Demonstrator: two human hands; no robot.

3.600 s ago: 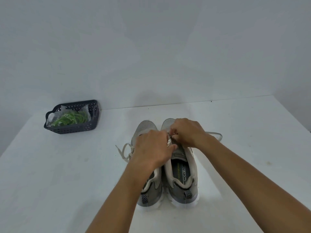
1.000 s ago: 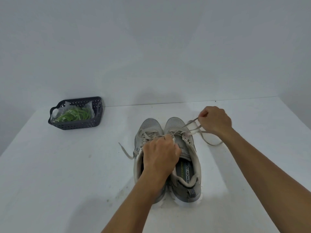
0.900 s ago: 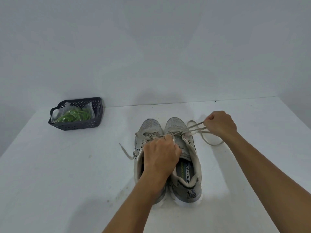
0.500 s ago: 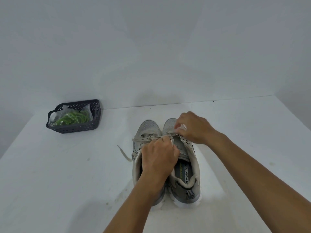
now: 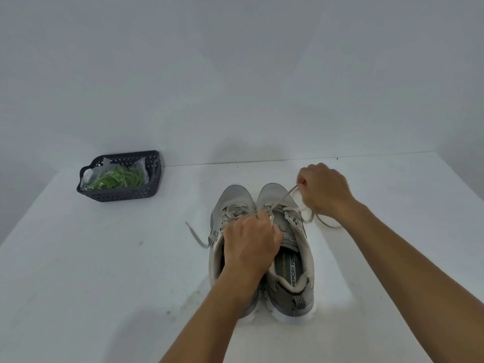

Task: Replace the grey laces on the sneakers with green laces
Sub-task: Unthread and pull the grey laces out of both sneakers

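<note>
White worktop [image 5: 78, 284] against a plain pale wall, and the sneakers [image 5: 288, 258] sit side by side at its middle, toes to the wall. The unlacing step is in hand: the left hand [image 5: 251, 244] clamps down where the tongues meet, fingers curled on the lacing, while the right hand [image 5: 324, 189], just right of the toes, pinches a grey lace [image 5: 289, 192] pulled taut. Next, I'd judge, another eyelet row gets freed. Green laces [image 5: 117, 178] wait bagged in the dark basket [image 5: 120, 195], well left of the sneakers.
</note>
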